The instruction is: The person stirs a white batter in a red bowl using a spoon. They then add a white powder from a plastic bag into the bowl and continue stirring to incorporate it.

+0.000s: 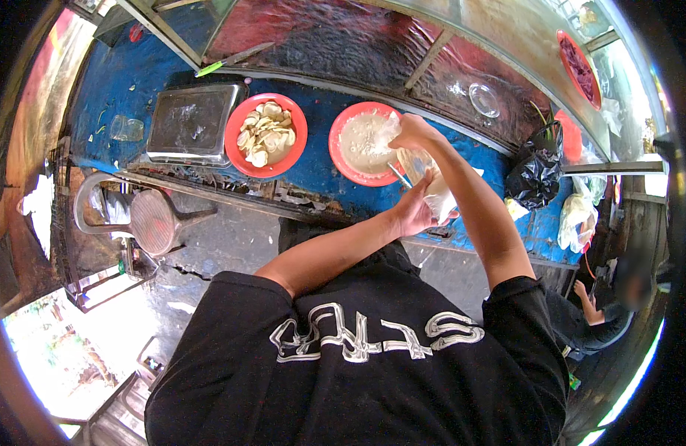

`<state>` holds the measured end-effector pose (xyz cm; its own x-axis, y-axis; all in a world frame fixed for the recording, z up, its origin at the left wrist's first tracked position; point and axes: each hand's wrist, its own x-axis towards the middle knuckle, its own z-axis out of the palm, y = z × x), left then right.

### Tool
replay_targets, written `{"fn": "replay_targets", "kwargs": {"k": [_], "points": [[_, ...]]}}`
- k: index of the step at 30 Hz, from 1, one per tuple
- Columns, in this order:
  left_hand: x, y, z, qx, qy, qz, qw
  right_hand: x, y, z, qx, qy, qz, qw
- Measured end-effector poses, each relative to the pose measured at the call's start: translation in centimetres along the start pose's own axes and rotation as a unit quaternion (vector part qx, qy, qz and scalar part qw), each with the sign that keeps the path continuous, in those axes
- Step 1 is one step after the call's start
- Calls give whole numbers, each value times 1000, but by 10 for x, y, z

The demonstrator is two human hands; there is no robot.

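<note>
My left hand grips a clear plastic bag of white powder beside the right-hand bowl. My right hand is over that bowl's rim, its fingers closed on a crumpled white piece that looks like plastic. White powder lies on the pale, wet batter inside the red plastic bowl. A metal utensil handle leans out over the near rim, close to my left thumb. To the left, pale slices sit in liquid in a second red bowl.
A dark rectangular metal tray adjoins the left bowl. Behind it lies a green-handled knife. A glass lies further left. A black plastic bag stands at right. A plastic chair is below the blue table; another person sits at right.
</note>
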<state>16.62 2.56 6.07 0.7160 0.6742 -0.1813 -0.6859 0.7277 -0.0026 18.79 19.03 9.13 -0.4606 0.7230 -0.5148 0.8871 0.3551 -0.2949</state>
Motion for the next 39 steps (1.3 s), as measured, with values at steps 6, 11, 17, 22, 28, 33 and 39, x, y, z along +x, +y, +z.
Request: {"fn": "replay_targets", "kwargs": {"k": [6,11,17,22,28,33,39], "points": [[-1,1,3,14,-14,-2,1000,5,7,-2,-28,-3,-4,1000],[-4,2,7,6,-13,-19,1000,9,7,-6,-65,-15,7,998],[-8,3,12,19,12,-19,1000,14,14,1,-68,27,-18,997],[-8,2,12,44,15,-16,999,10,20,9,-62,100,-44,992],[-6,5,14,53,20,-18,998,4,11,-5,-4,31,33,999],[-6,6,16,37,14,-24,999,7,4,-6,-41,60,27,997],[-5,8,16,45,0,-15,999,13,3,-3,-72,57,19,996]]}}
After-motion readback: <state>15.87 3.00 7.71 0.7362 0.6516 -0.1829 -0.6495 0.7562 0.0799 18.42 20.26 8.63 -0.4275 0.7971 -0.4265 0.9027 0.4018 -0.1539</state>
